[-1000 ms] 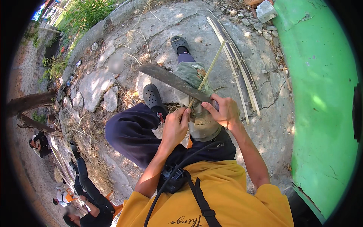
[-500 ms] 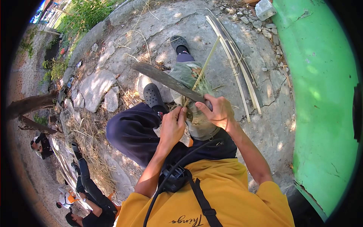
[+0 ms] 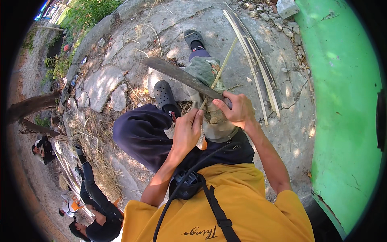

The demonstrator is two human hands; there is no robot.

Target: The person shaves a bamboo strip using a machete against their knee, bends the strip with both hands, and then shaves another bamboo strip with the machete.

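My right hand is closed round the handle end of a long, dark machete, whose blade reaches up to the left across my covered leg. Beneath the blade runs a thin, pale bamboo strip, slanting up to the right. Its near end is pinched in my left hand, just below the blade. Grey-green cloth wraps the leg under both hands. The handle is mostly hidden by my right fingers, and the contact between edge and strip cannot be made out.
Several long split strips lie on the cracked concrete, right of my foot. A green panel borders the right side. Stones lie at the upper right, dry fibres at left. Another person sits at lower left.
Relative to the ground, my left hand has drawn back slightly toward my body, and the bamboo strip has slid a little with it under the blade. The machete stays nearly in place.
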